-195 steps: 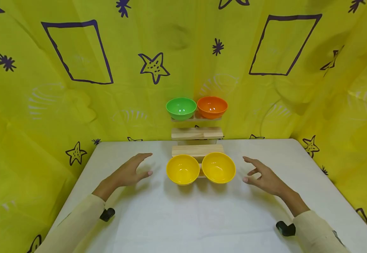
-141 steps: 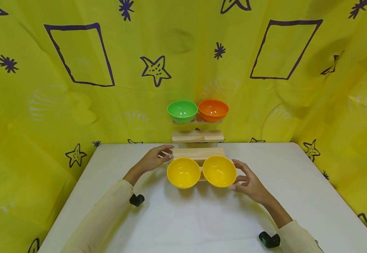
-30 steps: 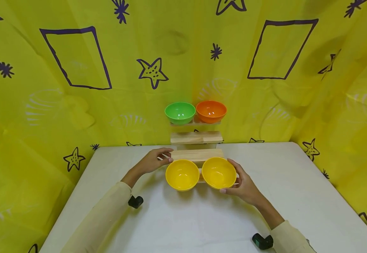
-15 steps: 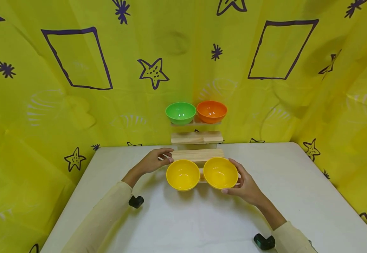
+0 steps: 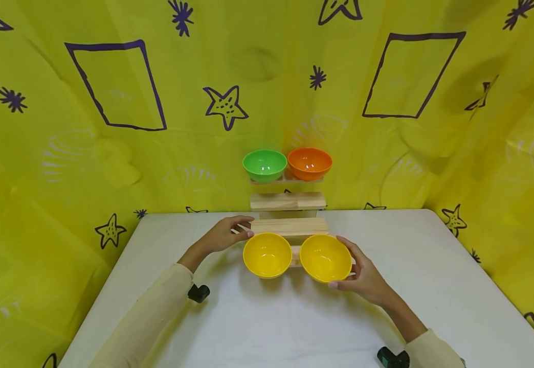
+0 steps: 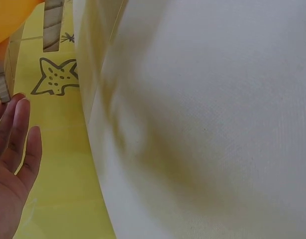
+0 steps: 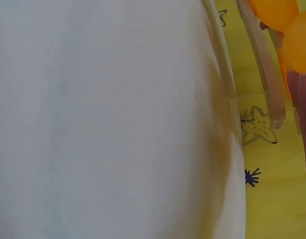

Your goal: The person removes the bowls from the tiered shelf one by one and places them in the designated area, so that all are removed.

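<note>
Two yellow bowls stand side by side at the front of a stepped wooden rack [image 5: 289, 226]. The right hand [image 5: 365, 278] grips the right yellow bowl [image 5: 326, 258] by its right side, thumb at the front of the rim. A narrow gap parts it from the left yellow bowl [image 5: 267, 255]. At the left end of a rack step, the left hand [image 5: 223, 234] holds the wood between thumb and fingers. In the left wrist view, fingertips of the left hand [image 6: 13, 154] meet a wooden end. The right wrist view shows fingers [image 7: 304, 94] against a yellow bowl [image 7: 298, 45].
On the rack's top step sit a green bowl [image 5: 265, 166] and an orange bowl [image 5: 310, 164]. A bare wooden step [image 5: 288, 201] lies below them. The rack stands on a white-covered table [image 5: 267, 327], before a yellow patterned curtain [image 5: 267, 61].
The right hand has closed round the right yellow bowl and moved it slightly right and toward the person, widening the gap between the yellow bowls. Earlier, the left hand came in to the rack.
</note>
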Demonstrator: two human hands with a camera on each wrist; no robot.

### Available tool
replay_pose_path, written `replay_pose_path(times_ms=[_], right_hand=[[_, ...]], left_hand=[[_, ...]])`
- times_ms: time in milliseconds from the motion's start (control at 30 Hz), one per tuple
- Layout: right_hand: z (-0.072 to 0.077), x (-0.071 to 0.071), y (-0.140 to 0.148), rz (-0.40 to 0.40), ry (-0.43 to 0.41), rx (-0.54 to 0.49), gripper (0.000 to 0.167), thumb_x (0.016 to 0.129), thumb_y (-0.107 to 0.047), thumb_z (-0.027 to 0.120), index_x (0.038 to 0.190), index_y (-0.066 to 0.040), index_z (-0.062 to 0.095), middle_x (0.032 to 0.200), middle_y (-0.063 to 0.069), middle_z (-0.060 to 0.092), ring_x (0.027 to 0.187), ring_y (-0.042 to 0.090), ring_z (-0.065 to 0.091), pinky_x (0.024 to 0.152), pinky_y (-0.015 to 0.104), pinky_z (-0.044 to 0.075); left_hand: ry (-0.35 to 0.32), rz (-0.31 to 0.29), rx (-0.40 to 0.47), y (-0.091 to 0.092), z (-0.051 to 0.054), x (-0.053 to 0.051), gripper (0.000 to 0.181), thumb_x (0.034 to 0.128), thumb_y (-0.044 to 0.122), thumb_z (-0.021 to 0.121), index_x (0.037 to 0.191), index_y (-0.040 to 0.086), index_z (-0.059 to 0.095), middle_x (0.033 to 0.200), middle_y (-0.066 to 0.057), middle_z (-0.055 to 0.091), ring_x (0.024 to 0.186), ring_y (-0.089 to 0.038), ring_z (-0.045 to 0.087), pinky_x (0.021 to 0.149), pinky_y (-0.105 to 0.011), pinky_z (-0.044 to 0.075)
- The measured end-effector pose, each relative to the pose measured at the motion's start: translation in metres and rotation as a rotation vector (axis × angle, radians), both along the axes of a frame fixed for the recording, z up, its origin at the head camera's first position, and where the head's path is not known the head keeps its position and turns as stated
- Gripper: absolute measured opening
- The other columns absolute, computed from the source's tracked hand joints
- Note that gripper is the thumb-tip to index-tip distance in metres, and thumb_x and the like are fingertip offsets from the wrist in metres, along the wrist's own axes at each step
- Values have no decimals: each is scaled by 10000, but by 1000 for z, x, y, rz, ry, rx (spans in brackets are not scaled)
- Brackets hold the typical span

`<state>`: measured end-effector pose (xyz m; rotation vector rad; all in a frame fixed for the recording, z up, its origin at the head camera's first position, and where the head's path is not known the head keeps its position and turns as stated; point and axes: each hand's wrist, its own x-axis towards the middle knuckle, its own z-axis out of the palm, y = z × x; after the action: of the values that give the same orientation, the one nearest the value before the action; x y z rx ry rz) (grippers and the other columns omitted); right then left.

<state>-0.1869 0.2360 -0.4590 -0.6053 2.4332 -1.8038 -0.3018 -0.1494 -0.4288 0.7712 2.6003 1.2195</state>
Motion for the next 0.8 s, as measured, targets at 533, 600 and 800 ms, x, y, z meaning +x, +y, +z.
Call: replay_pose_path(times_ms=[533,600,800], right_hand=[[0,17,10,142,-32,-60,986,788,32,808,1573,-69,220,1483,125,355,886,209,722,722,389,626],[-1,18,11,159,-44,-67,992,785,37,807,1575,-75,219,1470,7,376,892,215,721,723,404,624],[-1,22,13,223,-76,-86,981,797,23,808,1577,-73,221,1456,-130,390,941,235,705,721,461,611]], left_hand=[[-6,0,11,-2,0,1,518,984,319,665,1440,109,537,1334,-152,624,1143,-306,642,927,-420,564],[-5,1,7,-2,0,1,517,984,324,665,1439,114,539,1337,-150,624,1144,-305,642,928,-423,563],[-11,0,5,-1,0,0,512,983,329,665,1435,118,545,1341,-146,625,1147,-303,643,929,-421,564]])
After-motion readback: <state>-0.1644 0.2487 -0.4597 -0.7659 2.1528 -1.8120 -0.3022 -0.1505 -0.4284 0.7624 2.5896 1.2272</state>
